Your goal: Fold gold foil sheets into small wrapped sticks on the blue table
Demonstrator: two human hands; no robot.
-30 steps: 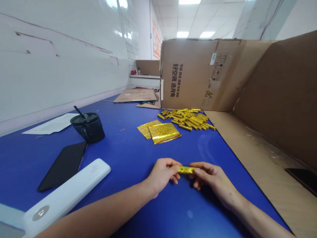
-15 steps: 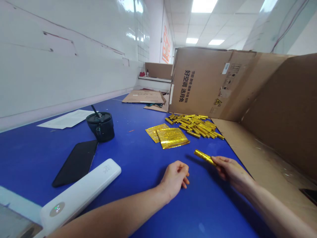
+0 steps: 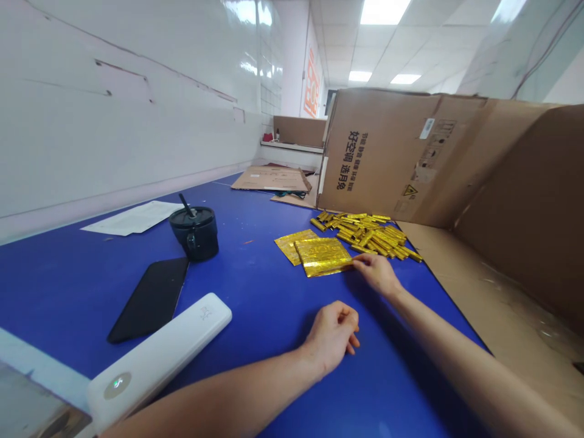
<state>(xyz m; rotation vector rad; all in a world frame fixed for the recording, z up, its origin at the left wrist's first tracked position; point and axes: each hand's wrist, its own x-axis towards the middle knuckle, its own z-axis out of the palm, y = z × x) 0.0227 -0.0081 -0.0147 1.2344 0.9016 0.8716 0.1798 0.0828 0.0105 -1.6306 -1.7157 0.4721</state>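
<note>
My right hand (image 3: 378, 273) pinches the right edge of a stack of shiny gold foil sheets (image 3: 322, 255) between thumb and fingertips. How many sheets are between the fingers, I cannot tell. Another gold foil piece (image 3: 292, 245) lies partly under the stack on its left. Just behind my right hand is a heap of small gold foil tubes (image 3: 365, 234). My left hand (image 3: 334, 333) rests on the blue table (image 3: 255, 310), nearer to me, its fingers curled in and nothing visible in them.
A long white device (image 3: 159, 359) with a lit display lies at the left, beside a black phone-like slab (image 3: 150, 298). Behind them stand a dark lidded mug (image 3: 196, 234) with a straw and white papers (image 3: 132, 219). A big cardboard box (image 3: 383, 152) walls off the back right.
My right hand has moved forward and left to the foil stack. The gold tube it held is no longer in it. My left hand stays in place on the table, fingers curled.
</note>
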